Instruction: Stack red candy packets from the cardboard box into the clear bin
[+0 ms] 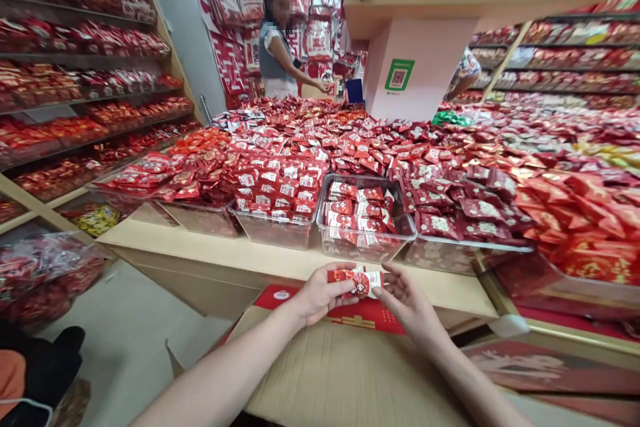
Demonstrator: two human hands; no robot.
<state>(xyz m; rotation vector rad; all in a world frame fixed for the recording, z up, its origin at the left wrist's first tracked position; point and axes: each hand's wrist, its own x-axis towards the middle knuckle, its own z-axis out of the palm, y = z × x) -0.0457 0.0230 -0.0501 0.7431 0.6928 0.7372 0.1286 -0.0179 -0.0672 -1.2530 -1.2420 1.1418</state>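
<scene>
Several red-and-white candy packets (361,282) are held between my two hands, over a cardboard box. My left hand (323,293) has its fingers and thumb closed round the packets' left end. At their right end, my right hand (404,300) grips them with thumb and fingers. Just beyond stands a clear plastic bin (360,250), part filled with stacked packets (369,210) of the same look. A fuller bin of red packets (280,190) stands to its left, and dark red packets (467,207) fill the bin to its right.
The cardboard box (345,373) with a red printed flap lies below my hands. A wooden counter edge (200,247) runs in front of the bins. Packed shelves (85,57) rise at left. A person (280,47) stands behind the display, near a white pillar (420,67).
</scene>
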